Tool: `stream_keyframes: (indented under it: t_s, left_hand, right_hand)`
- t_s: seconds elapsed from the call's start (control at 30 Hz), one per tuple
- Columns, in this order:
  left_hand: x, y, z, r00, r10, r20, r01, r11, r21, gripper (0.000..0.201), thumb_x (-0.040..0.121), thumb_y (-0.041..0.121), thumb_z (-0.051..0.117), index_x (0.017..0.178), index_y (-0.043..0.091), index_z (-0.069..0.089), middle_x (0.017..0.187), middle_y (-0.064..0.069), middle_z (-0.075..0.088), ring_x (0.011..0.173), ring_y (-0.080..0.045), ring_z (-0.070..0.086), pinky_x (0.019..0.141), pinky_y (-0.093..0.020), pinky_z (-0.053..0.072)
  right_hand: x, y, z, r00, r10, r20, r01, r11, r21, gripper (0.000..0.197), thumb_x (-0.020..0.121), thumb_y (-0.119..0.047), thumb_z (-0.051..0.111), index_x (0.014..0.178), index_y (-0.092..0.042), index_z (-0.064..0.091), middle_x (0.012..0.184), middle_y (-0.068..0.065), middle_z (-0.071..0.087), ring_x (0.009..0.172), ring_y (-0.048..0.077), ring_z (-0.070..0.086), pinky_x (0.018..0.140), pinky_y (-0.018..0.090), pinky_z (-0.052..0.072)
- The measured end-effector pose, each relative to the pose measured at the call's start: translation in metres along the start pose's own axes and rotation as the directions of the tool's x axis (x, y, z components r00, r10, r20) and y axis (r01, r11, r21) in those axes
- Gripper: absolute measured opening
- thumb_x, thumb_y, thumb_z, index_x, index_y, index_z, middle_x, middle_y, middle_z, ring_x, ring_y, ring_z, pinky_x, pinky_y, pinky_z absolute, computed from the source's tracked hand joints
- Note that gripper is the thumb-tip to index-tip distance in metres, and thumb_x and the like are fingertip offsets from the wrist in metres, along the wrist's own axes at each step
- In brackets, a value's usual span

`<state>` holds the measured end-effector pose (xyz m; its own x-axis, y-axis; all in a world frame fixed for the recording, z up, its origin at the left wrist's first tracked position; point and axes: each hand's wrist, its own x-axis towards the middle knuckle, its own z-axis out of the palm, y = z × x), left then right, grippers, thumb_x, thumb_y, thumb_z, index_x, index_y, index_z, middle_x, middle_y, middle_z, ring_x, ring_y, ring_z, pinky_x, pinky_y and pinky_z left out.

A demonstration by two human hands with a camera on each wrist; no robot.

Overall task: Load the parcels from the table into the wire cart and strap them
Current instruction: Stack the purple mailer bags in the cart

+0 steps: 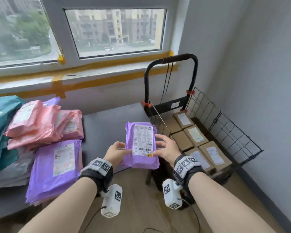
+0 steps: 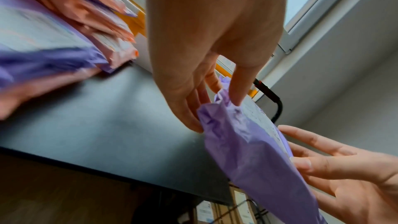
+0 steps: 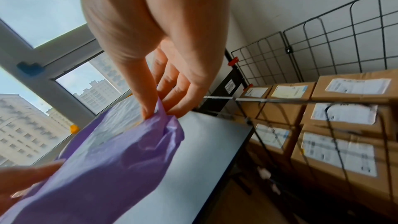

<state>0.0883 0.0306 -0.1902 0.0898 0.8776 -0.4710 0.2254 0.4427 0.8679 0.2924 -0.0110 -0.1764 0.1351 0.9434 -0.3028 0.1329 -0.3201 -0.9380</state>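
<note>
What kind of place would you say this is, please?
Probably a small parcel sorting or dispatch room, not a big warehouse. Stacks of pink, purple and teal plastic mailer bags sit on a grey table; a black wire cart holds labelled brown cardboard boxes beside plain walls and an apartment-view window.

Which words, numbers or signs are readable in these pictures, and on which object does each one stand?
"VNO": sideways on the white label of the held purple parcel; the rest is too small.
Labels on the cardboard boxes in the wire cart: too blurred.
Labels on the stacked purple mailer and pink mailers: too blurred.
Wrist markers: patterns only, no words.
</note>
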Motion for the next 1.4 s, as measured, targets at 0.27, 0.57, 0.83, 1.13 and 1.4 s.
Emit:
stream_keyframes:
  t_s: [0.27,0.57,0.83,1.13,1.4]
  left_hand:
    - [0.009,0.049,0.199,0.991,-0.076,0.108,0.087,0.992,-0.092,0.05,0.059,0.002,0.086,0.105,0.0,0.064,0.103,-0.013,0.071,0.094,-0.03,0.069,0.087,-0.048,0.055]
    - [0.033,0.085,0.346,0.987,-0.11,0.12,0.135,0.965,-0.226,0.035,0.075,-0.003,0.074,0.107,0.006,0.061,0.105,-0.011,0.07,0.097,-0.027,0.068,0.084,-0.042,0.057]
    - [0.137,0.08,0.403,0.974,-0.19,0.126,0.215,0.948,-0.235,0.039,0.077,-0.002,0.072,0.113,0.007,0.059,0.108,-0.012,0.069,0.097,-0.027,0.067,0.079,-0.04,0.058]
    - [0.323,0.055,0.438,0.924,-0.381,0.025,0.377,0.901,-0.217,0.035,0.076,-0.002,0.073,0.108,0.004,0.061,0.106,-0.013,0.069,0.086,-0.026,0.068,0.06,-0.032,0.058]
    - [0.456,0.009,0.46,0.927,-0.373,0.03,0.374,0.919,-0.126,0.032,0.08,-0.013,0.06,0.108,0.003,0.059,0.096,-0.007,0.067,0.079,-0.018,0.064,0.056,-0.023,0.054]
  right_hand:
    - [0.026,0.026,-0.201,0.999,-0.035,0.013,0.036,0.994,-0.106,0.073,0.07,0.01,0.074,0.133,-0.017,0.047,0.113,0.003,0.064,0.101,0.017,0.065,0.077,0.03,0.058]
    - [0.073,0.043,-0.345,1.0,0.001,0.017,0.002,0.989,-0.151,0.067,0.07,0.014,0.071,0.13,-0.008,0.049,0.115,0.008,0.063,0.102,0.017,0.062,0.071,0.018,0.054]
    - [0.175,0.078,-0.383,0.995,0.09,0.048,-0.076,0.968,-0.238,0.074,0.072,0.009,0.074,0.136,-0.008,0.041,0.118,0.009,0.062,0.103,0.014,0.06,0.071,0.017,0.053]
    - [0.353,0.133,-0.384,0.962,0.237,0.133,-0.171,0.909,-0.38,0.086,0.069,0.004,0.077,0.139,-0.026,0.036,0.12,-0.003,0.054,0.115,0.01,0.052,0.085,0.025,0.053]
    - [0.48,0.194,-0.376,0.959,0.259,0.12,-0.16,0.836,-0.525,0.076,0.073,0.012,0.065,0.139,-0.018,0.042,0.128,0.001,0.048,0.111,0.011,0.048,0.074,0.002,0.04]
